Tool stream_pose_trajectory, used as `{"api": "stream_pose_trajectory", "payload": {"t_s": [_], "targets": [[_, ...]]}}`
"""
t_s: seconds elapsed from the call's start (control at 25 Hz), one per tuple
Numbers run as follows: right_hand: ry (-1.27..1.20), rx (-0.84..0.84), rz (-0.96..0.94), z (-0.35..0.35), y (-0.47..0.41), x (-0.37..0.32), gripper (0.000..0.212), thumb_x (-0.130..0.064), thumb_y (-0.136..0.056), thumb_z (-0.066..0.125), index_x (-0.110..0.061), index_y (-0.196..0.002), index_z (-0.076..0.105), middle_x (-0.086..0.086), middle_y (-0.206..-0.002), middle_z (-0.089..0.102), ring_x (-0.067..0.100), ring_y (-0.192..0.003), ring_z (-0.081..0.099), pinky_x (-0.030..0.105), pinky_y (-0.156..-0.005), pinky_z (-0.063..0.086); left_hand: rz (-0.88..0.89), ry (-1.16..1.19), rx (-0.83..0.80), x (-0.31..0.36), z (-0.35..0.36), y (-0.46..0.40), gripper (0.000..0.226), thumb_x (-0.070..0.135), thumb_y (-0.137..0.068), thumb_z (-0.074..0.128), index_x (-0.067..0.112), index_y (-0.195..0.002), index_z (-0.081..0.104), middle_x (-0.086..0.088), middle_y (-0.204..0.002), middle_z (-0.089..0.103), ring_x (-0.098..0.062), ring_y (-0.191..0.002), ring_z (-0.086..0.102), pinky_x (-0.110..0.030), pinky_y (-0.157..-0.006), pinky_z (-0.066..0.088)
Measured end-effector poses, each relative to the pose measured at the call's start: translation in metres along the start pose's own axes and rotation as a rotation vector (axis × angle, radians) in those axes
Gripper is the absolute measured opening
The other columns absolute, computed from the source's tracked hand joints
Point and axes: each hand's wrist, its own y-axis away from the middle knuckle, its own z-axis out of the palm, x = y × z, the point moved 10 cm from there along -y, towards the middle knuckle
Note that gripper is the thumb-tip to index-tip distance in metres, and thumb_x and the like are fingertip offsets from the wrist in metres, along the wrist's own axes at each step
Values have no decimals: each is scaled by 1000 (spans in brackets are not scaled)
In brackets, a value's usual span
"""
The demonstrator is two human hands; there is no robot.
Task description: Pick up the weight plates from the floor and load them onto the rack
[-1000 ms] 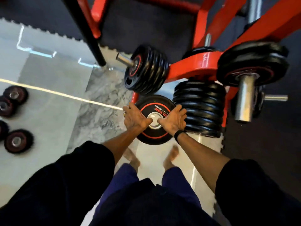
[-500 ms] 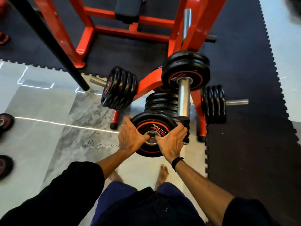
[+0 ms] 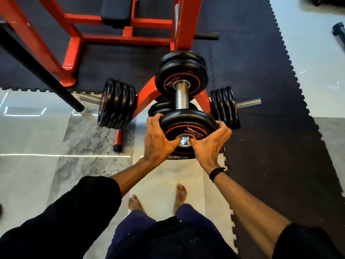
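Black weight plate [image 3: 186, 126], both hands' grip clamped on its rim: left hand [image 3: 158, 141], right hand [image 3: 209, 144]. Step: threading onto rack [image 3: 149, 92] peg [image 3: 180, 98]; next, judged, slide home.

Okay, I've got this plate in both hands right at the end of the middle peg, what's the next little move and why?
Probably slide the plate further along the chrome peg toward the plates already loaded. Left hand and right hand grip its rim, thumbs by the centre hole, which appears to sit at the peg's tip, with bare peg showing beyond it.
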Motion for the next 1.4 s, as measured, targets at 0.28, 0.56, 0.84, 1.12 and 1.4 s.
{"api": "stream_pose_trajectory", "payload": {"t_s": [0.28,0.56,0.84,1.12,1.4], "targets": [[-18,-91,-77,30,-29,5,98,-39,-48,93,-10,-119,33,1,-116,28,17,-114,32,43,-94,45,38,7,-86,-18,15,-28,99,67,-67,65,9,-138,30,-10,-123,38,-19,-113,47,-25,-78,43],[-73,-148,-134,41,-35,13,92,-45,-58,90,-24,-122,27,12,-121,33,16,-115,31,31,-97,38,66,-30,-88,-27,24,-35,92,61,-74,69,10,-139,29,0,-118,32,-10,-108,42,-26,-77,49],[-183,-227,-146,49,-36,19,85,-39,-66,84,-29,-124,23,2,-124,25,18,-118,34,25,-100,38,163,-27,6,-26,25,-36,77,46,-79,73,18,-133,26,-6,-125,30,-14,-111,42,-35,-73,58],[-126,-533,41,81,-65,23,131,-93,-55,50,-27,-148,-13,10,-159,-3,25,-149,3,43,-121,13,218,-130,-167,-13,32,-86,111,82,-72,52,12,-148,11,-15,-143,18,-27,-135,27,-51,-106,41],[-25,-574,237,108,-131,-12,131,-83,-71,52,-20,-146,-34,11,-155,-36,27,-147,-26,57,-117,-13,-40,-229,-149,-23,41,-157,136,96,-62,33,9,-149,-25,-28,-151,-36,-44,-143,-29,-65,-106,-20]]}}
